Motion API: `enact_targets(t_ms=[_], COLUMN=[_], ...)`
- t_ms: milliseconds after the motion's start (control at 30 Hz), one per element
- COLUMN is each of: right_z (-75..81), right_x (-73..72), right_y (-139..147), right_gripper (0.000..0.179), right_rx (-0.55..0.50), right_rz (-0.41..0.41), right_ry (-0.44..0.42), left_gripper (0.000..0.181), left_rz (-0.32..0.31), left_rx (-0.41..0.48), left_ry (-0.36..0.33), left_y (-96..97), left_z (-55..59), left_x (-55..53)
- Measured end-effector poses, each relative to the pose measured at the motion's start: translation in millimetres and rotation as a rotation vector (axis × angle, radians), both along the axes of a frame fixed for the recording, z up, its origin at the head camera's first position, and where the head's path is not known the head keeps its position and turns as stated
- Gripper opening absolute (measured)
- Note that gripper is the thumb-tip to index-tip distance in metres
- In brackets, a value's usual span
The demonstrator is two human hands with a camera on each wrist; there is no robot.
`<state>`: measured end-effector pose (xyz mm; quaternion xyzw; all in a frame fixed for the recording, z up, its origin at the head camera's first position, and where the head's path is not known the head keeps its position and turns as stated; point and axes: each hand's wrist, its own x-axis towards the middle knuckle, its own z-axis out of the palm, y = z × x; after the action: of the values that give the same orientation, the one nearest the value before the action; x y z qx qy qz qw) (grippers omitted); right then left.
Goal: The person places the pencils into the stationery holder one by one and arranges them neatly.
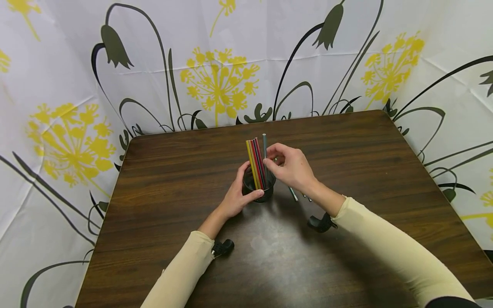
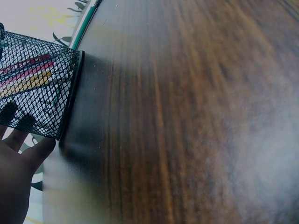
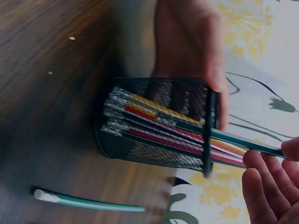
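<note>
A black mesh pencil cup (image 1: pixel 265 196) stands upright on the table, with several yellow, red and dark pencils (image 1: pixel 255 164) leaning in it. My left hand (image 1: pixel 237 194) holds the cup from its left side, thumb at the near rim and fingers round the far side. My right hand (image 1: pixel 292 166) pinches a dark green pencil (image 3: pixel 233 137) between thumb and fingers, above the cup's right side. This pencil's lower end is inside the cup in the right wrist view, beside the silver ferrules of the others.
On the table right of the cup lie a green pencil (image 3: pixel 93 201) and other pencil ends (image 1: pixel 307 197), partly hidden under my right hand. The brown wooden table (image 1: pixel 173 179) backs onto a white curtain (image 1: pixel 154 42) with yellow and grey flowers.
</note>
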<state>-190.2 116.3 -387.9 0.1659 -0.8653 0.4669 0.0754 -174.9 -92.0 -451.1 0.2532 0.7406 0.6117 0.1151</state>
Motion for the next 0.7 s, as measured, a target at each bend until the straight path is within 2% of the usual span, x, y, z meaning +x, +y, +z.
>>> enact_targets(t_ms=[400, 700], right_z=[-21.7, -25.5], right_x=[0.3, -3.5], right_y=[-7, -12], right_gripper=[0.015, 0.015], right_rx=[0.117, 0.147], right_rz=[-0.007, -0.058], right_ry=[-0.045, -0.026], left_gripper=[0.083, 0.083], left_rz=[-0.005, 0.004], left_rx=[-0.006, -0.029], left_ry=[-0.01, -0.025], left_y=[0.3, 0.0], left_z=[0.3, 0.4], left_x=[0.9, 0.7])
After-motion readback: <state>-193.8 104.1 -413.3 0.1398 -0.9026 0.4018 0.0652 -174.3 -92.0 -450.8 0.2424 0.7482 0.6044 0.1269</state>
